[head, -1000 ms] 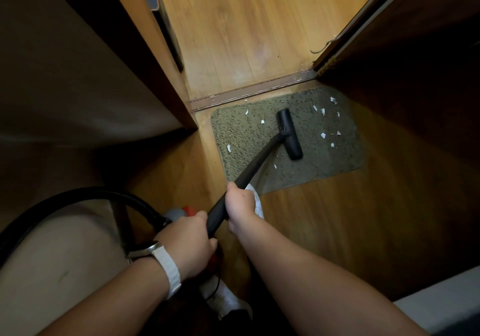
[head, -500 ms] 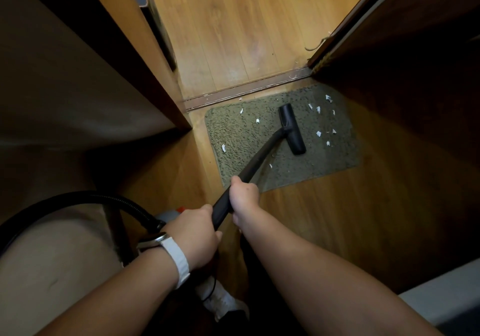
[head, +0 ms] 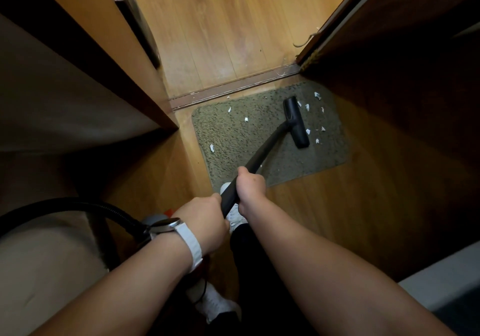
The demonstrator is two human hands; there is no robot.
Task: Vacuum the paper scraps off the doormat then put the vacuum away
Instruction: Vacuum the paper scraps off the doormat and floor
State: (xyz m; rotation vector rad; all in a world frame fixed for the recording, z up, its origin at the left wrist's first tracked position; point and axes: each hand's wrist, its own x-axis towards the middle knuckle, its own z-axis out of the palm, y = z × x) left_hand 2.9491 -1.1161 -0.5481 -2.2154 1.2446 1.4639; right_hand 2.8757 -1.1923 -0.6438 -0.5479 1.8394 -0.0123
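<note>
A grey-green doormat (head: 275, 159) lies on the wooden floor just inside a metal threshold strip. Several white paper scraps (head: 308, 131) are scattered on it, most to the right of the black vacuum head (head: 296, 122), a few to its left, like the scrap (head: 212, 147). The head rests on the mat's right half. A black wand (head: 262, 151) runs from it down to my hands. My right hand (head: 250, 186) grips the wand higher up; my left hand (head: 205, 216), with a white watch strap, grips it lower down.
A black hose (head: 78, 205) curves left from the wand, past a grey and red vacuum body (head: 158, 217) mostly hidden by my wrist. Wooden furniture (head: 85, 57) rises at left, a dark wooden door (head: 405, 57) at right. My white shoes (head: 215, 304) stand below.
The vacuum head has slid to the right across the mat toward the cluster of scraps. Both hands moved forward with the wand.
</note>
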